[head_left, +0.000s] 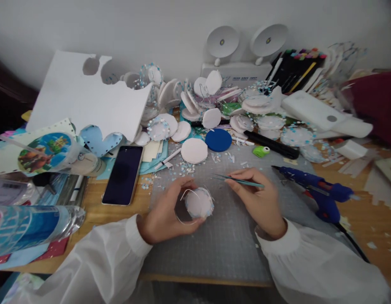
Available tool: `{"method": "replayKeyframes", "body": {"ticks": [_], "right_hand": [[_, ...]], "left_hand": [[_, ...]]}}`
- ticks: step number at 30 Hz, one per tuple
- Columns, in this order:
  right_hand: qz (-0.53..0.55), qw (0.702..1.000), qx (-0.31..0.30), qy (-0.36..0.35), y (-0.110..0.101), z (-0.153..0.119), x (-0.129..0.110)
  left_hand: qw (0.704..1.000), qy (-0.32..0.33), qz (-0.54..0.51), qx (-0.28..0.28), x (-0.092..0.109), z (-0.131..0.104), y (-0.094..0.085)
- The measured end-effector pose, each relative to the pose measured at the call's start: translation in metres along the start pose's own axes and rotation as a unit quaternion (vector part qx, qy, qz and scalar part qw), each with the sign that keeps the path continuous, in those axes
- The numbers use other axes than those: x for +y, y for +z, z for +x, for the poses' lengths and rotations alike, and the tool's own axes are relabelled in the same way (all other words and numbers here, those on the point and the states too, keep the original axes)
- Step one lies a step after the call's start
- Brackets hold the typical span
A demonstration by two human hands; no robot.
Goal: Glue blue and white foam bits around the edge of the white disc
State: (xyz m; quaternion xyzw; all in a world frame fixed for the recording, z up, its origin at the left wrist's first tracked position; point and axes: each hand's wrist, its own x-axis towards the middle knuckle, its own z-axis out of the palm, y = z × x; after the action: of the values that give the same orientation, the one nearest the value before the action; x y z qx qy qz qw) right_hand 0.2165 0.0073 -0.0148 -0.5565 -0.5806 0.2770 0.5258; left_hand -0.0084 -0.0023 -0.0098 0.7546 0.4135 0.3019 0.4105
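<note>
Just below the frame's centre, your left hand has thumb and fingers clamped around a round white piece, its edge dotted pale blue and white. To its right, your right hand pinches teal tweezers, tips apart from the piece. Farther out, at the left, a clear cup holds something beige; at the upper right, a black case holds colour-capped markers.

A phone lies on the left, a plastic bottle nearer, and a twin-headed lamp stands at the far side.
</note>
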Motion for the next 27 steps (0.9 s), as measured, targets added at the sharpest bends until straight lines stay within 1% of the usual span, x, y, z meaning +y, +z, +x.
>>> {"method": "replayKeyframes", "body": {"ticks": [3, 8, 11, 14, 16, 18, 20, 22, 24, 27], "right_hand": [[-0.008, 0.999, -0.018, -0.034, 0.006, 0.005, 0.005], [-0.011, 0.995, -0.057, -0.08, 0.022, 0.019, 0.013], [-0.017, 0.993, -0.063, -0.094, 0.032, 0.028, 0.015], [-0.015, 0.994, -0.045, -0.096, 0.038, 0.037, 0.017], [-0.011, 0.995, -0.027, -0.093, 0.039, 0.041, 0.018], [-0.006, 0.996, -0.012, -0.089, 0.039, 0.043, 0.019], [-0.001, 0.996, -0.005, -0.085, 0.038, 0.044, 0.02], [0.004, 0.997, -0.007, -0.081, 0.037, 0.043, 0.02], [0.01, 0.997, -0.011, -0.08, 0.037, 0.043, 0.02], [0.02, 0.997, -0.012, -0.075, 0.037, 0.043, 0.021]], "left_hand": [[0.998, 0.007, 0.053, -0.032, -0.004, -0.001, 0.001], [0.991, 0.057, 0.099, -0.073, -0.003, 0.002, -0.003], [0.986, 0.108, 0.107, -0.064, 0.001, 0.003, -0.009], [0.986, 0.14, 0.085, -0.017, 0.005, 0.003, -0.015], [0.989, 0.124, 0.076, 0.03, 0.006, 0.005, -0.019], [0.99, 0.085, 0.082, 0.076, 0.006, 0.008, -0.022], [0.99, 0.051, 0.094, 0.097, 0.006, 0.014, -0.024], [0.989, 0.041, 0.116, 0.086, 0.004, 0.022, -0.025], [0.985, 0.045, 0.153, 0.067, 0.0, 0.031, -0.025], [0.97, 0.059, 0.235, 0.028, -0.008, 0.045, -0.022]]}}
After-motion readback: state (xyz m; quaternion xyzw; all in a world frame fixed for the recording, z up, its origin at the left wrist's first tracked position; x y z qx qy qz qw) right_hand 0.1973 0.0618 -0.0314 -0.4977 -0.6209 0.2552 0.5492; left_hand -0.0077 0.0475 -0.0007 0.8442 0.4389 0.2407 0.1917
